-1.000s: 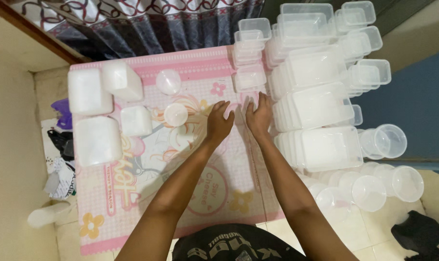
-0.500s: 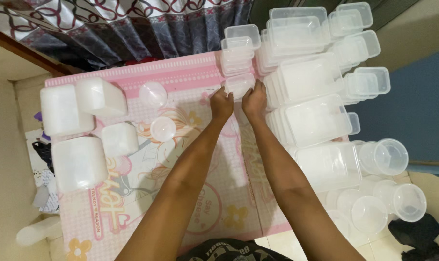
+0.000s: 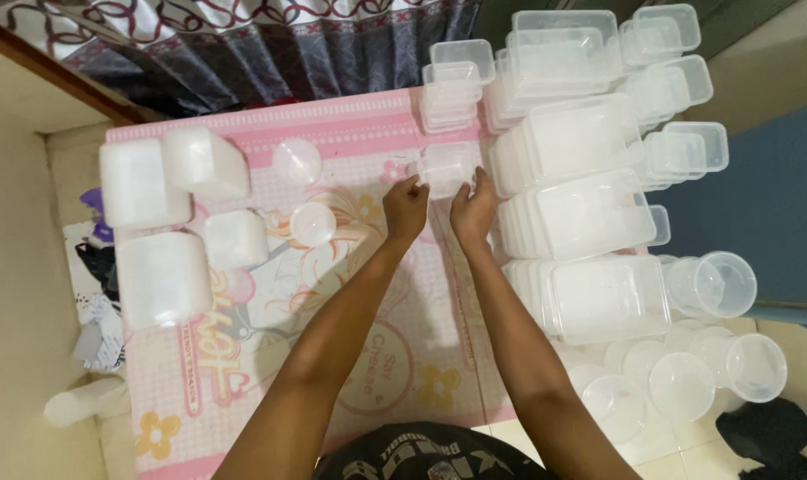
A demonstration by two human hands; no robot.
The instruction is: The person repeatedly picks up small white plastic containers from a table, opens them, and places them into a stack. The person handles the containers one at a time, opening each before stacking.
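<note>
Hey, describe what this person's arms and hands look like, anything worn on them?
Both arms are bare to above the elbows: no sleeves in view. The left hand and right hand wear no gloves, and no rings, watch or bracelets show. A dark shirt with pale lettering shows at the bottom edge.

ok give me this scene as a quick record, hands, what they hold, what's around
left hand: grips the left side of a small clear container
right hand: grips its right side
surface: pink play mat
right of the hands: stacks of clear rectangular containers, round clear tubs
left of the hands: white lid stacks, two round lids
far edge: patterned curtain
</note>
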